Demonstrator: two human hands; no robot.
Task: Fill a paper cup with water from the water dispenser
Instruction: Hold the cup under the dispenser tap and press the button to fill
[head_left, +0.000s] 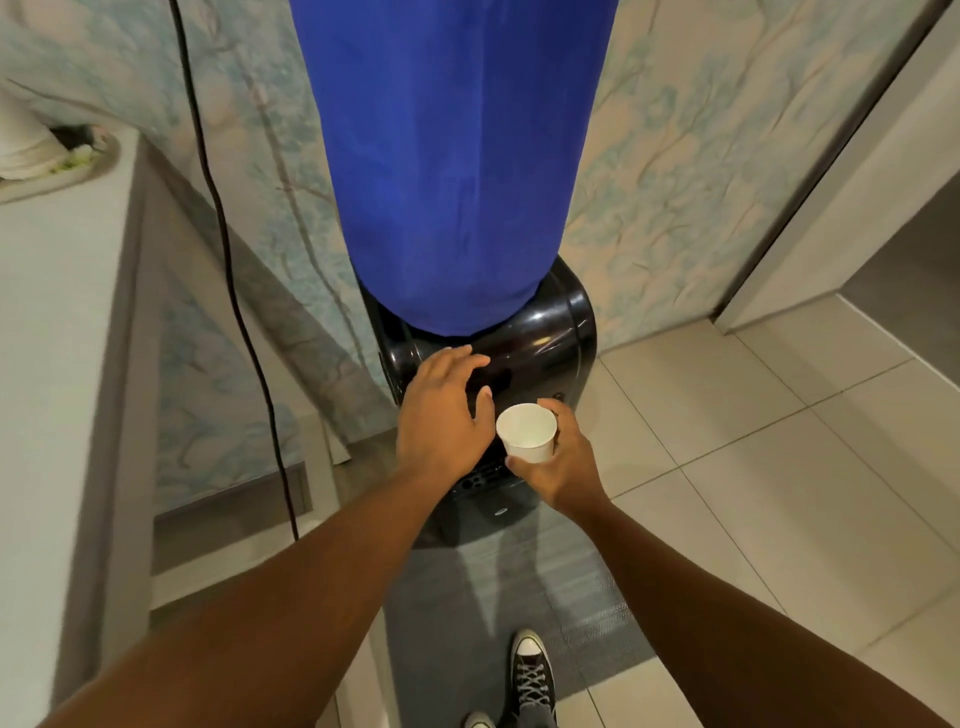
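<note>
Centre frame: right hand wraps a small white paper cup, thumb + fingers curled round its tapered wall; round mouth faces up, inside looks dry, matte. Left hand spread flat, fingers splayed on the glossy black rounded top of the water dispenser, just left of cup. Blue cloth-covered bottle, smooth cylinder, fills upper centre. Thin black cable hangs at left. Pale square floor tiles at right; ribbed grey mat + black canvas sneaker bottom centre.
</note>
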